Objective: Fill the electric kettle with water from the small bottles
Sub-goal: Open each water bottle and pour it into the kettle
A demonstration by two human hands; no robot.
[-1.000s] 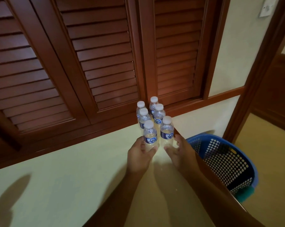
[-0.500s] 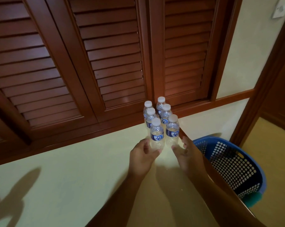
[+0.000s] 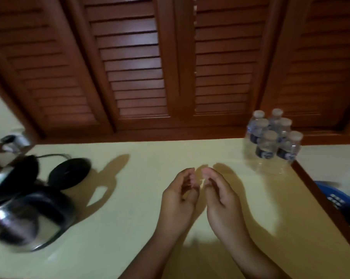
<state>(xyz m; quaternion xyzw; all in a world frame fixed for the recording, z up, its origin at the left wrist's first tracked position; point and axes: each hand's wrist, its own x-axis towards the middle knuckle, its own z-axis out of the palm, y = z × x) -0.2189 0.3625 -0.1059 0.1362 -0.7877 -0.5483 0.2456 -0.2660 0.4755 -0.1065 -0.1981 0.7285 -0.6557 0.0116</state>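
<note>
Two bare hands hover low in the middle of the frame, the left hand (image 3: pixel 178 196) and right hand (image 3: pixel 220 196) palm to palm and just apart, fingers loosely curled and holding nothing. Beneath them lies a smooth, pale yellow desk (image 3: pixel 109 228) crossed by their shadows. To the upper right, at the desk's far corner, six small bottles (image 3: pixel 267 146) of clear plastic stand upright in a tight cluster, with white caps and dark blue labels. At the left edge of the frame the electric kettle (image 3: pixel 19 214), shiny metal with a looping black handle, appears blurred; just beside it sits a round black base (image 3: pixel 69 174) with a dark cord (image 3: pixel 53 156). Brown louvred wooden shutters (image 3: pixel 133 67) fill the top. A blue perforated basket (image 3: pixel 339 200) shows at the lower right.
</note>
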